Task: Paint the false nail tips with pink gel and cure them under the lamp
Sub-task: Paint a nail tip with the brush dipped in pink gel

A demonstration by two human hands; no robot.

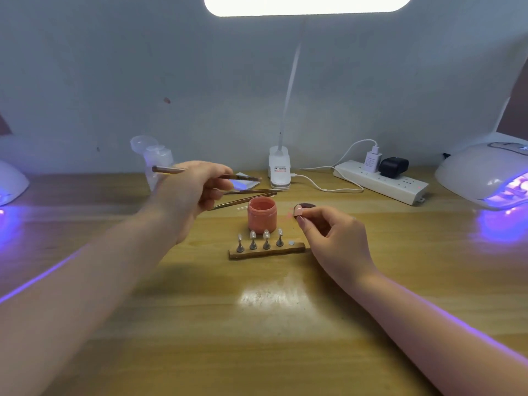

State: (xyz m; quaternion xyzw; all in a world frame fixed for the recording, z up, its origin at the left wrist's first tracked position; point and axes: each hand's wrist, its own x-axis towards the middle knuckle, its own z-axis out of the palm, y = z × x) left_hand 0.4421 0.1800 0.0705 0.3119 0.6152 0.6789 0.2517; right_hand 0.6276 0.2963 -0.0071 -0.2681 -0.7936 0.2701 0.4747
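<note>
Two bare forearms reach in from the near edge over a wooden tabletop (pixel 257 324). The landmark is an open jar of pink gel (pixel 262 214) standing at the middle of the tabletop.

Just in front of the jar lies a small wooden strip holder (pixel 267 252) carrying four false nail tips (pixel 266 234) upright on little metal stands, in a row; a small round pad sits at the strip's right end.

Just right of the jar, the right hand (pixel 334 235) pinches a pink-painted nail tip (pixel 299 210) between thumb and forefinger, fingers curled, raised slightly off the tabletop. A dark round lid (pixel 307 206) lies right behind that tip.

Left of and slightly behind the jar, the left hand (pixel 197 190) hovers above the tabletop, its grip closed round a thin brown brush (pixel 248 177) that points right. Two more thin brushes (pixel 251 195) lie on the tabletop just behind the jar, partly under that hand.

Farther behind the jar, by the wall, stand a clear pump bottle (pixel 155 161) to the left, a white clip-on desk lamp (pixel 280 170) with its lit head overhead, and a white power strip (pixel 383 184) with two plugs to the right.

Far right of the jar sits a white curing lamp (pixel 483 172) glowing violet; another curing lamp (pixel 11 181) glows at the far left edge.
</note>
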